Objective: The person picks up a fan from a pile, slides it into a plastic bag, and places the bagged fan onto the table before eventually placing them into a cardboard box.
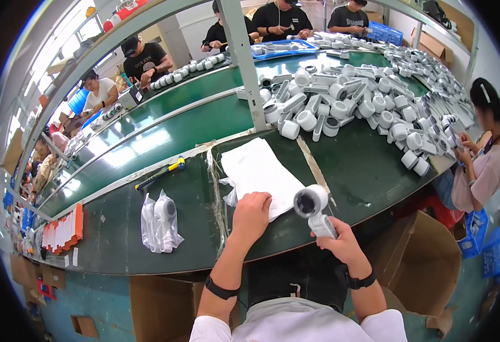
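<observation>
My right hand is closed around the grey handle of a white handheld device. Its round head points up and shows a dark hollow centre. My left hand, fingers curled and pressed together, grips the near edge of a stack of thin white bags lying flat on the dark green table. The fingertips are partly hidden. To the left of that stack, two similar devices in clear plastic bags lie side by side.
A yellow-and-black hammer lies behind the bagged devices. A large heap of loose devices covers the far right. A metal post rises mid-table. Orange-and-white boxes stand far left. An open carton is at my right; co-workers sit around.
</observation>
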Demonstrator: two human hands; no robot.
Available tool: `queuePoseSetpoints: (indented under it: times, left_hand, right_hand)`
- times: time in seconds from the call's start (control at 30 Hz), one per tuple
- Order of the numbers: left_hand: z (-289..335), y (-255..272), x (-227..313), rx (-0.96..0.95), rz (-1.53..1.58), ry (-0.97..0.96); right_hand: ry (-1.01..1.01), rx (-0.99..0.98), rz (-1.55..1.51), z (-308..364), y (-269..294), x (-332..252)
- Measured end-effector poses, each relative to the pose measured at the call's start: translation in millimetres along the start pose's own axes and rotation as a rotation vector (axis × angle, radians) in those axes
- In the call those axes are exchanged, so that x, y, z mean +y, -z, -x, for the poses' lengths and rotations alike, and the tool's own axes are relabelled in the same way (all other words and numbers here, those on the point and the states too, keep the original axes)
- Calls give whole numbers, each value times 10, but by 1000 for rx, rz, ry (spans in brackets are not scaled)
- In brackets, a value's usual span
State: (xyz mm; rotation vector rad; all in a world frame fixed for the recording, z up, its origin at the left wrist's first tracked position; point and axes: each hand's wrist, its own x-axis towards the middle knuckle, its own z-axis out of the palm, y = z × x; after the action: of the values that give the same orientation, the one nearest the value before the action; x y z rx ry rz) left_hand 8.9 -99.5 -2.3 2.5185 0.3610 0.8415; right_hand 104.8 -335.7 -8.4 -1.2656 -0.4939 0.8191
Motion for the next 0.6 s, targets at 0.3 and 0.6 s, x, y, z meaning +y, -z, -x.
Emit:
queuePoseSetpoints:
  times: [0.3,0.6]
  left_hand:
    - [-33,79,77,16,170,78]
    - [5,188,111,-42,245,75]
  right_hand:
    - [-20,-137,366,73,48,-87]
    - [38,-383,826,-192,-11,-376]
